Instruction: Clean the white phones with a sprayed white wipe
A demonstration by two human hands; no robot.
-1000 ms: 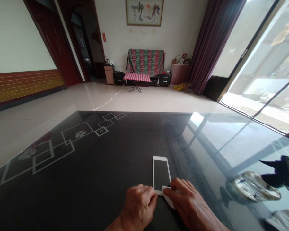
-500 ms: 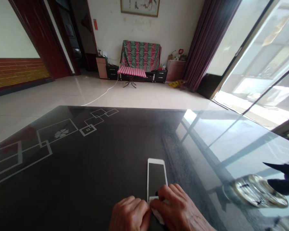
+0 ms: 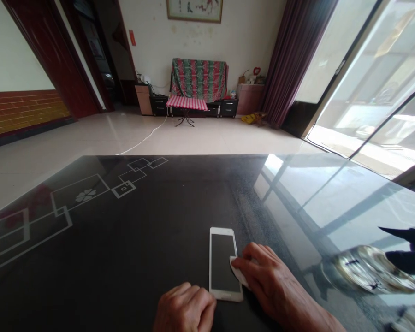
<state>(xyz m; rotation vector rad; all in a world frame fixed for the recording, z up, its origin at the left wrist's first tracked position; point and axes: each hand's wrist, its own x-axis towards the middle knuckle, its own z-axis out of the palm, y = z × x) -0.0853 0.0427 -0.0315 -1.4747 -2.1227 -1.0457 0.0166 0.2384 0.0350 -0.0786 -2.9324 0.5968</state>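
A white smartphone (image 3: 222, 263) with a dark screen lies flat on a black glossy table (image 3: 141, 240). My right hand (image 3: 268, 274) is closed on a small white wipe (image 3: 240, 273), which lies against the phone's right edge and overlaps the screen there. At the phone's lower left corner, my left hand (image 3: 186, 306) rests on the table with its fingers curled in. Its thumb side is beside or touching that corner, and the inside of the curled fingers is hidden.
To the right on the table stands a shiny round glass-like object (image 3: 370, 269) with a dark pointed thing (image 3: 406, 246) by it. Window light reflects off that side. Beyond the table are a small checked-cloth table (image 3: 186, 102) and a cloth-covered object (image 3: 198, 79).
My right hand with the wipe has moved from the phone's lower end up and right to its right edge, uncovering the lower end. My left hand stays nearly in place.
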